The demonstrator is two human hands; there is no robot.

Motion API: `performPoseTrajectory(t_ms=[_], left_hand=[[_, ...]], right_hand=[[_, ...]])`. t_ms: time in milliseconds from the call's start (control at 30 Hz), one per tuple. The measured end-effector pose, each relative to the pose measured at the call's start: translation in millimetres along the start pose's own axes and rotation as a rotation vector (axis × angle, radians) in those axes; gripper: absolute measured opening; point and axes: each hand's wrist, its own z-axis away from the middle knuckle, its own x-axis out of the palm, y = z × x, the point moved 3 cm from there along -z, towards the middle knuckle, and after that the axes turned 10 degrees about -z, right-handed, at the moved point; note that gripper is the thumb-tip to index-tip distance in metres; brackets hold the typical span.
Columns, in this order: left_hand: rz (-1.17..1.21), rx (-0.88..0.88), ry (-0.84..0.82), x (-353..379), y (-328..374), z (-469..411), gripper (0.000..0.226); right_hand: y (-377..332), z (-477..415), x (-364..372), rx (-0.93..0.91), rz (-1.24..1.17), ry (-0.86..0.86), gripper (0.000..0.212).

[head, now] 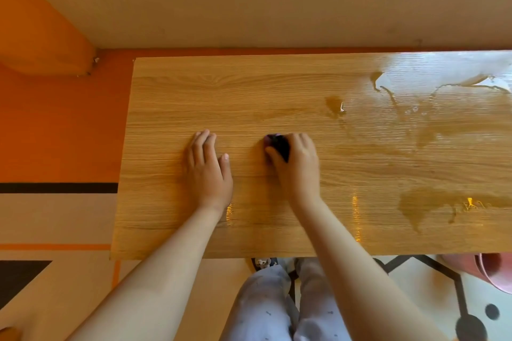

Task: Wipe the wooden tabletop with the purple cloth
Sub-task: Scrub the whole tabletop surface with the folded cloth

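Observation:
The wooden tabletop (277, 91) fills the middle of the head view. My right hand (297, 167) is closed over a bunched purple cloth (278, 144), pressing it onto the wood near the table's middle; only a dark wad shows past my fingers. My left hand (209, 167) lies flat on the wood to the left of it, fingers together, holding nothing. Wet patches and pooled liquid (410, 97) glisten over the right part of the tabletop, with another damp patch (424, 205) near the front right.
A beige wall runs behind the table's far edge. An orange wall and floor area (55, 124) lie to the left. A pink container (487, 271) sits on the patterned floor below the table's front right corner. My legs (279, 304) stand at the front edge.

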Motion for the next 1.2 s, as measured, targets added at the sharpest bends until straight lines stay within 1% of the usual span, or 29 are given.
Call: performPoseTrajectory(t_ms=[67, 200, 267, 367, 433, 533, 667, 733, 833, 900, 967, 1133, 1200], left_hand=[[0.004, 0.003, 0.000, 1, 0, 0, 0.042], [0.016, 0.004, 0.005, 1, 0, -1, 0.039], [0.007, 0.003, 0.003, 2, -1, -1, 0.039], [0.004, -0.004, -0.002, 2, -1, -1, 0.040], [0.004, -0.004, -0.007, 3, -2, -1, 0.040], [-0.003, -0.009, -0.016, 2, 0, -1, 0.041], [-0.022, -0.009, -0.043, 0, 1, -1, 0.044], [-0.020, -0.016, -0.059, 0, 1, -1, 0.045], [-0.025, -0.033, -0.074, -1, 1, -1, 0.046], [-0.028, -0.033, -0.069, -2, 1, -1, 0.045], [-0.038, -0.027, -0.062, -2, 2, -1, 0.045], [-0.040, -0.024, -0.057, -1, 2, -2, 0.045], [-0.042, -0.024, -0.050, -1, 2, -2, 0.044]], right_hand=[[21, -15, -29, 0.073, -0.006, 0.088, 0.026], [67, -26, -90, 0.184, 0.055, 0.237, 0.027], [80, -24, -109, 0.236, 0.074, 0.272, 0.029], [81, -16, -111, 0.276, 0.080, 0.290, 0.030], [69, -7, -95, 0.235, 0.067, 0.251, 0.028], [36, 3, -49, 0.162, 0.028, 0.096, 0.029], [-18, -9, 23, -0.028, -0.016, -0.087, 0.026], [-37, -24, 45, -0.101, -0.034, -0.126, 0.025], [-43, -48, 53, -0.125, -0.051, -0.136, 0.023], [-32, -61, 42, -0.086, -0.050, -0.106, 0.025], [-11, -73, 19, -0.020, -0.041, -0.039, 0.028], [52, -98, -62, 0.152, -0.010, 0.163, 0.031], [73, -100, -90, 0.212, 0.025, 0.220, 0.032]])
